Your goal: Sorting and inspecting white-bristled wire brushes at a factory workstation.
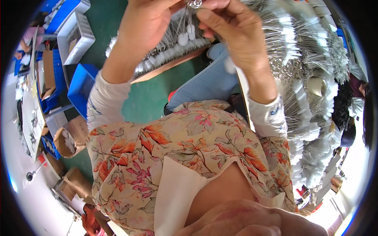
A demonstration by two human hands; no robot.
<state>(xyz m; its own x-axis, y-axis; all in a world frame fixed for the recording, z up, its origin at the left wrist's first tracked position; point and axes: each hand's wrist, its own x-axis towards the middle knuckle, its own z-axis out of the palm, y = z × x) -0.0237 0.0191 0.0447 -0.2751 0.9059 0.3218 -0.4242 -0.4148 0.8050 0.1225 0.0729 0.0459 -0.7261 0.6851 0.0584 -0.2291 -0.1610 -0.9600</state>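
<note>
At the upper edge my right hand [242,37] pinches a shiny metal ring [193,3] between thumb and fingers. Small wire brushes [185,36] with white, fuzzy heads dangle just below the ring. My left hand [146,29] comes up on the other side, its fingers closed at the ring and partly cut off by the picture's edge. Beneath both hands lies a wooden-edged tray [173,63] crowded with more brushes, white tips and metal loops showing.
A large heap of bundled wire brushes [291,102] covers the table to my right, with a tape-like roll [316,86] on it. To the left stand a blue crate [82,87], a white bin [87,38] and an opened carton [78,131]. Another person [26,39] sits far left.
</note>
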